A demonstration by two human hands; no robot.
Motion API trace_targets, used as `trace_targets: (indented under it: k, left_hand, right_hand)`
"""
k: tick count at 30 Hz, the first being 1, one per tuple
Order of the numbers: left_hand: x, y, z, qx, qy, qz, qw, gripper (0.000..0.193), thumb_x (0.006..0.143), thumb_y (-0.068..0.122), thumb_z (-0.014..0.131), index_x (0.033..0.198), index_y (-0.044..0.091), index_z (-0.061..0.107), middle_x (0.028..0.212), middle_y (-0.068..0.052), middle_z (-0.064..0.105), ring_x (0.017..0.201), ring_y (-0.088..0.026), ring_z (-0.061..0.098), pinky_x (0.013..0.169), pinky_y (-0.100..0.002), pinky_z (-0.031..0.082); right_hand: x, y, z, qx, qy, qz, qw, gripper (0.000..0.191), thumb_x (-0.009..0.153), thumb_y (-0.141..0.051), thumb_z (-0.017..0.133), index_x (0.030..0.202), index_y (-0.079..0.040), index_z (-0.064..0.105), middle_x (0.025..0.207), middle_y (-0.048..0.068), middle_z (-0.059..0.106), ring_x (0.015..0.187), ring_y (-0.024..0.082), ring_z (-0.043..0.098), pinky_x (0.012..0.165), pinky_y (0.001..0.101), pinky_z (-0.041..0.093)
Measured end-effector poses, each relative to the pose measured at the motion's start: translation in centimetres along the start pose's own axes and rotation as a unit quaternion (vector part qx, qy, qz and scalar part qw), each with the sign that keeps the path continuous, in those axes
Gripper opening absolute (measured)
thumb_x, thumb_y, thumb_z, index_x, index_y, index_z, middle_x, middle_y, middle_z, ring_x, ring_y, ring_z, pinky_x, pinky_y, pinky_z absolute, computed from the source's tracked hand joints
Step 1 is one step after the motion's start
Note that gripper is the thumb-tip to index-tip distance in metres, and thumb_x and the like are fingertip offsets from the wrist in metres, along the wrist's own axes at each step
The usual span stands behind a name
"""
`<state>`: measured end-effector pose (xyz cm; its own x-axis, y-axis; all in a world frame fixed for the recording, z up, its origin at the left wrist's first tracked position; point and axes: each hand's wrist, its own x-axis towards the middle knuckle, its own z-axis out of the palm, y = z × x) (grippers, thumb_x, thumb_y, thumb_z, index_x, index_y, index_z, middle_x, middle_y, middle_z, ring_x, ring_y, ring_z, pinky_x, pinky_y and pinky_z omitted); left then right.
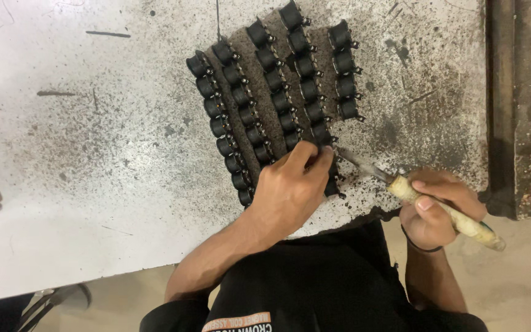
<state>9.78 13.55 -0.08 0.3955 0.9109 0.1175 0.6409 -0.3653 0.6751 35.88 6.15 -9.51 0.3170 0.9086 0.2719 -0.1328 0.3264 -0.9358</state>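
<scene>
A white-painted worktable (62,184) fills most of the view, its surface scuffed, chipped and peppered with dark grime that thickens toward the middle. On that dirty patch lie five slanted rows of small black coil bobbins (265,92) — short, glossy spool-shaped pieces with thin metal pins sticking out at one side, packed end to end in each row. The rows run from the far edge of the table down toward the person, and the fifth, on the right, is shorter than the others. The left hand (290,190) rests palm-down at the near end of the rows, its fingers curled and pinched around one bobbin at the bottom of the fourth row, so the piece itself is mostly hidden beneath the fingertips. The right hand (437,206) is closed in a firm grip on a soldering iron (425,200) — a long tool with a pale, stained, wrapped handle and a dull grey metal shaft whose tip points at the bobbin under the left fingers. A dark band circles the right wrist. Along the right side runs a rusty brown metal frame (517,104).
</scene>
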Motion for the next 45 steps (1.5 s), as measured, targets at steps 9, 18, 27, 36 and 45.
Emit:
trace_targets:
  k: [9, 18, 27, 36, 45]
  left_hand:
    - [0.4, -0.3, -0.4, -0.012, 0.013, -0.011, 1.000, 0.027, 0.088, -0.001, 0.073, 0.115, -0.001, 0.072, 0.101, -0.010, 0.060, 0.081, -0.024, 0.071, 0.065, -0.033, 0.061]
    - [0.3, -0.6, -0.3, -0.029, 0.021, -0.004, 0.999, 0.023, 0.089, -0.002, 0.073, 0.113, -0.004, 0.072, 0.102, -0.012, 0.063, 0.079, -0.025, 0.072, 0.065, -0.034, 0.062]
    - [0.5, -0.7, 0.5, -0.030, 0.023, -0.015, 0.999, 0.022, 0.087, 0.000, 0.072, 0.109, 0.001, 0.068, 0.101, -0.013, 0.062, 0.078, -0.027, 0.072, 0.061, -0.036, 0.061]
    - [0.6, 0.2, -0.3, -0.001, 0.039, -0.004, 0.999, 0.018, 0.090, 0.000, 0.071, 0.106, -0.001, 0.063, 0.100, -0.012, 0.060, 0.082, -0.027, 0.072, 0.063, -0.036, 0.060]
    - [-1.3, 1.1, -0.4, -0.006, 0.011, 0.016, 1.000, 0.036, 0.082, 0.001, 0.075, 0.117, 0.000, 0.066, 0.108, -0.012, 0.059, 0.088, -0.026, 0.070, 0.066, -0.036, 0.059]
  right_hand:
    - [0.0, -0.3, 0.5, -0.028, 0.007, -0.021, 0.999, 0.020, 0.089, -0.010, 0.068, 0.096, 0.007, 0.062, 0.082, 0.023, 0.067, 0.069, 0.029, 0.069, 0.067, 0.0352, 0.060]
    - [0.2, -0.4, 0.3, -0.026, 0.010, -0.032, 0.999, 0.018, 0.087, -0.009, 0.067, 0.093, 0.008, 0.063, 0.076, 0.021, 0.066, 0.059, 0.025, 0.066, 0.058, 0.0349, 0.058]
    - [1.1, -1.6, 1.1, -0.076, -0.050, -0.057, 0.994, 0.021, 0.088, -0.011, 0.071, 0.095, 0.009, 0.066, 0.077, 0.022, 0.067, 0.061, 0.026, 0.066, 0.061, 0.0339, 0.058]
    - [3.9, -2.5, -1.3, -0.062, -0.050, -0.098, 0.992, 0.017, 0.093, -0.014, 0.068, 0.101, 0.001, 0.067, 0.088, 0.019, 0.067, 0.065, 0.025, 0.070, 0.060, 0.0314, 0.062]
    - [-2.5, -1.1, -1.9, -0.051, -0.006, -0.064, 0.997, 0.025, 0.088, -0.013, 0.070, 0.099, 0.007, 0.063, 0.081, 0.023, 0.067, 0.061, 0.028, 0.066, 0.056, 0.0348, 0.054]
